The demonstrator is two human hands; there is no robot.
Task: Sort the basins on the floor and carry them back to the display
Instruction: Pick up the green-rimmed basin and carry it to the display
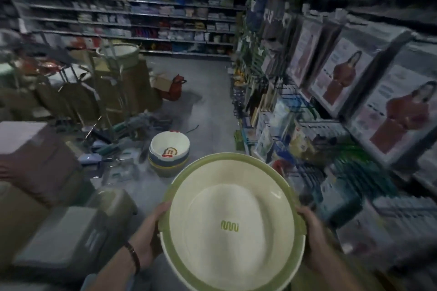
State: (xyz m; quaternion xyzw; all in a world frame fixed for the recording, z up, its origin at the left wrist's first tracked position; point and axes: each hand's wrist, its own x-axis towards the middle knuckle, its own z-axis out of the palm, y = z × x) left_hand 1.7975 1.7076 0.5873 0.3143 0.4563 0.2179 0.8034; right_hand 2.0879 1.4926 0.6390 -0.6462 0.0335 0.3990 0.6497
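Beyond green basin (233,198), basin stack (169,157), boxes (35,168) at left

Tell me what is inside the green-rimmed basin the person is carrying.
The green-rimmed basin holds nothing loose; only a green wavy logo marks its cream bottom. The left hand and right hand grip its rim. A white rim beneath hints at another basin, mostly covered.

We note green-rimmed basin (233,196) in smooth glossy plastic, stacked basins (169,147) in glossy plastic, floor (205,92) matt, wire rack (314,125) in metal.
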